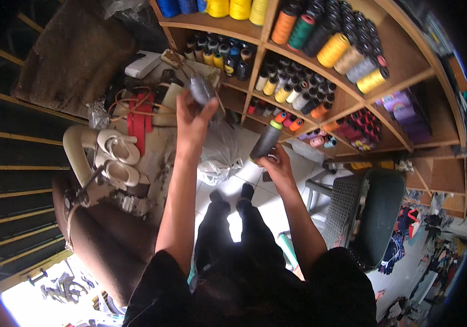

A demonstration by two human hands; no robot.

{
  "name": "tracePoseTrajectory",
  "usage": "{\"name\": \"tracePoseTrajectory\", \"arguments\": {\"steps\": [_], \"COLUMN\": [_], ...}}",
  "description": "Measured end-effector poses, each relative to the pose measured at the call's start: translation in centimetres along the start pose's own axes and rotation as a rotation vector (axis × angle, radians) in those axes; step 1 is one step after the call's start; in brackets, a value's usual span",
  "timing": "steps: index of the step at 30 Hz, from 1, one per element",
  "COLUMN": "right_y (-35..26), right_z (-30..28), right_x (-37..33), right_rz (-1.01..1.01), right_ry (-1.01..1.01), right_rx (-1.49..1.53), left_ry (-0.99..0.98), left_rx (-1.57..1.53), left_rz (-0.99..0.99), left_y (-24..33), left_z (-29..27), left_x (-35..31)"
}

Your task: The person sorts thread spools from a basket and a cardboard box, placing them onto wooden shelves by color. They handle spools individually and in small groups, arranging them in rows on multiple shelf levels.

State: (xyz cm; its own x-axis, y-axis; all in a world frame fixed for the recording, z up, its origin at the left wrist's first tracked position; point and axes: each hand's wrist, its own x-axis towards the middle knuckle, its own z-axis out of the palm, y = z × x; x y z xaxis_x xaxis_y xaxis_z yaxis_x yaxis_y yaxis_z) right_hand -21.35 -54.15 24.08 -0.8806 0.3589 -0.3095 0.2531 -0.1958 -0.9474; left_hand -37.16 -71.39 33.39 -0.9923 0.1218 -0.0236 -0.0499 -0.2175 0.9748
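Observation:
My left hand (192, 121) is raised toward the wooden shelves and holds a grey thread spool (201, 89) between thumb and fingers. Lower and further right, my right hand (277, 163) grips a dark grey thread cone (267, 139) with a light green top, tilted. Both spools are held in front of the wooden shelf unit (255, 65), whose compartments hold several thread cones in many colours. My legs and dark shoes (231, 196) stand on the white tiled floor below.
A cluttered side table (151, 141) at left carries white sandals (118, 146), red straps (139, 117) and a white box (142, 64). A brown cushioned seat (108, 245) lies below it. A grey mesh chair (364, 212) stands at right, and a plastic bag (220, 155) on the floor.

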Motion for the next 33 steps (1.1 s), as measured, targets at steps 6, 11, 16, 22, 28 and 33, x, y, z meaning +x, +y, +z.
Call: {"name": "tracePoseTrajectory", "arguments": {"steps": [6,11,16,22,28,33], "right_y": [-3.9,-7.4,-12.2,-15.4,-16.6,-15.7], "right_z": [4.6,8.5,12.4,15.4,16.9,17.9], "right_x": [8.4,12.9,17.3,23.3,28.1,29.0], "right_rz": [-0.17,-0.363,-0.55,-0.772,-0.935,-0.931], "right_ry": [0.034,0.105,0.279,0.474,0.582,0.679], "right_rx": [-0.112,-0.164,-0.246,-0.43,-0.633,-0.611], "left_ry": [0.056,0.059,0.029,0.065,0.175,0.161], "left_rx": [0.371,0.395,0.274,0.341,0.486,0.442], "left_rz": [0.567,0.606,0.833,0.825,0.81,0.798], "left_y": [1.7,0.4,-1.0,-1.3,-0.3,-1.1], "left_z": [-0.1,-0.2,1.6,1.9,2.0,2.1], "left_x": [18.5,26.1,28.4,29.6,28.4,27.8]}}
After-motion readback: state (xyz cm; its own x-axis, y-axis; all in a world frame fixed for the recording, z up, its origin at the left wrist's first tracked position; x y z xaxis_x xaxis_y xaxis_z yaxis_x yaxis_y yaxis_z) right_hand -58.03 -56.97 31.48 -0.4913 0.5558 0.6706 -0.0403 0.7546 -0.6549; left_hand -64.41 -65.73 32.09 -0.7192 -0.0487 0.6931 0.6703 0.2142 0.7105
